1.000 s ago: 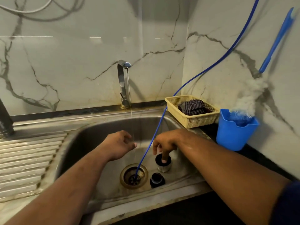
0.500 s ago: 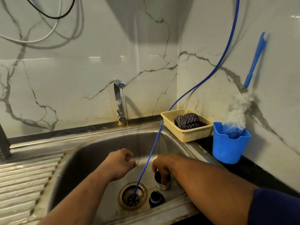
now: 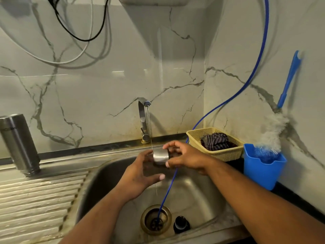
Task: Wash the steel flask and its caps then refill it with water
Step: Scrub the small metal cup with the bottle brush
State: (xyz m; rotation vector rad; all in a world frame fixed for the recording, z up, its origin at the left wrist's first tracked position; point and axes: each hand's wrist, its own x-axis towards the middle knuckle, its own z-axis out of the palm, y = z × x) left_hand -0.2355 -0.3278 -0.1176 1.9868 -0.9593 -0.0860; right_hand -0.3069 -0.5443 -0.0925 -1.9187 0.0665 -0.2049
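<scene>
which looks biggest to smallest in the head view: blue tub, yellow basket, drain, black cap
1. blue tub and yellow basket: about alike, not ranked
2. drain
3. black cap

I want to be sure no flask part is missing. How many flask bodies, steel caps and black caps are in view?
Flask body: 1, on the drainboard
Steel cap: 1, gripped by the right hand
Black cap: 1, in the sink
Total: 3
</scene>
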